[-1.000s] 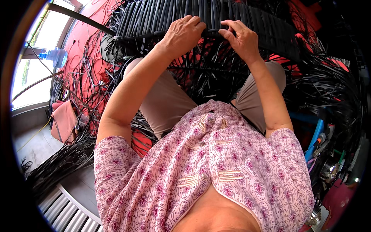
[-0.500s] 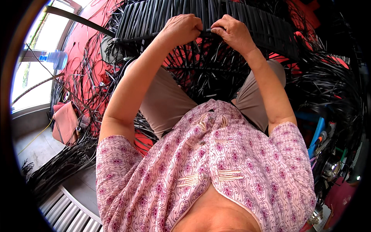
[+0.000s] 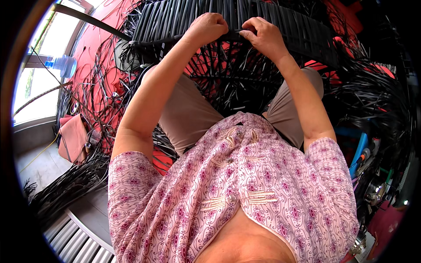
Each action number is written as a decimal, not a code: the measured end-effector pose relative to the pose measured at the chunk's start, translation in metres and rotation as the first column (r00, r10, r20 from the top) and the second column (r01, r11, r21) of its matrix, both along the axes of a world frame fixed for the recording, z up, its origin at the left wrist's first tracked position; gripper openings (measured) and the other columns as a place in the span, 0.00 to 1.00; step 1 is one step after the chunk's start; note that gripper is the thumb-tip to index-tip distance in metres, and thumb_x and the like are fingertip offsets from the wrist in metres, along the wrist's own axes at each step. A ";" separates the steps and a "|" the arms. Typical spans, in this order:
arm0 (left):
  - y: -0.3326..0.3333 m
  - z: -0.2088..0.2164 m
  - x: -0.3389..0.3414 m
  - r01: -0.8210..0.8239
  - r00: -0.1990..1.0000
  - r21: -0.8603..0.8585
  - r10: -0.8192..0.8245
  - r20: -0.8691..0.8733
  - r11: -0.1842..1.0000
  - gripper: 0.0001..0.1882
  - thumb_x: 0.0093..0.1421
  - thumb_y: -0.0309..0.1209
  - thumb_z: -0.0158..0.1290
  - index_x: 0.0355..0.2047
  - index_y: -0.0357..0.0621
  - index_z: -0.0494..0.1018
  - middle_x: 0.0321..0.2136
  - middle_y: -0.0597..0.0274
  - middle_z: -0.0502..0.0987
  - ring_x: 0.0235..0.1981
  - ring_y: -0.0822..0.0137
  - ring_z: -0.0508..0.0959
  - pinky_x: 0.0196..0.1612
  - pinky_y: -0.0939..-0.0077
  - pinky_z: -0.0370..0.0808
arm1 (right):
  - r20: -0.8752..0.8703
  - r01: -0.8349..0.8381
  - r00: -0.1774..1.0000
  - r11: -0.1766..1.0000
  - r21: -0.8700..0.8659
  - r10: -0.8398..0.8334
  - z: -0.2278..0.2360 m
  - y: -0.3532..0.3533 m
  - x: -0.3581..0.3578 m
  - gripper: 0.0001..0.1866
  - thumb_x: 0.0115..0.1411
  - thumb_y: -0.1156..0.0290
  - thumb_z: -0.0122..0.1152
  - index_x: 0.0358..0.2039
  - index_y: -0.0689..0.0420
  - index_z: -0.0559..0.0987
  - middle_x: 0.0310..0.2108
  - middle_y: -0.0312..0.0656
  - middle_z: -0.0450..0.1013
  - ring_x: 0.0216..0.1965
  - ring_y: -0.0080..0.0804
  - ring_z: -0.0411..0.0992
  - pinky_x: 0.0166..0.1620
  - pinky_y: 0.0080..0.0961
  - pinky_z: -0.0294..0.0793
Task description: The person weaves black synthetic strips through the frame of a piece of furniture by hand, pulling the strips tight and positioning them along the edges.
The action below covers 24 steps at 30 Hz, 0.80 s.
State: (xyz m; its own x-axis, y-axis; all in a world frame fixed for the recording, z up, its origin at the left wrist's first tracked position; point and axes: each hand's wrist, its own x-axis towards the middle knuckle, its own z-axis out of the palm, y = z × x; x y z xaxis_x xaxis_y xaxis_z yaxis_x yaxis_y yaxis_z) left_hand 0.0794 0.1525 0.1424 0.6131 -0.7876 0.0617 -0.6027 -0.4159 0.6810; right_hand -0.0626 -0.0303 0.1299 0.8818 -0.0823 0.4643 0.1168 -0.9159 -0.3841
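Observation:
A panel of flat black strips, woven side by side over a frame, stretches across the top of the view. My left hand is closed at the panel's near edge, knuckles up; its fingertips and whatever they grip are hidden. Just to its right, my right hand bends thumb and forefinger together in a pinch on a black strip at the same edge. A small gap separates the hands. Loose black strips hang and lie in a tangle below the panel, between my knees.
Thick bundles of black strips lie at the right. Red sheeting covers the floor at the left, near a clear blue water jug and a pink cloth. A dark bar juts out leftward. A slatted white seat stands lower left.
My left hand has shifted slightly up and left. The right thumb and forefinger have eased a little apart, and the gap between the hands is a bit wider. The panel stays in place.

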 end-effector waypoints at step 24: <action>0.023 0.002 0.032 -0.002 0.923 -0.238 -0.090 -0.374 0.971 0.12 0.59 0.33 0.65 0.39 0.40 0.82 0.29 0.68 0.81 0.30 0.77 0.77 0.35 0.80 0.74 | 0.168 -0.001 0.985 0.981 -0.193 0.034 0.002 0.030 0.003 0.19 0.54 0.50 0.73 0.36 0.53 0.84 0.34 0.36 0.76 0.39 0.38 0.76 0.43 0.36 0.78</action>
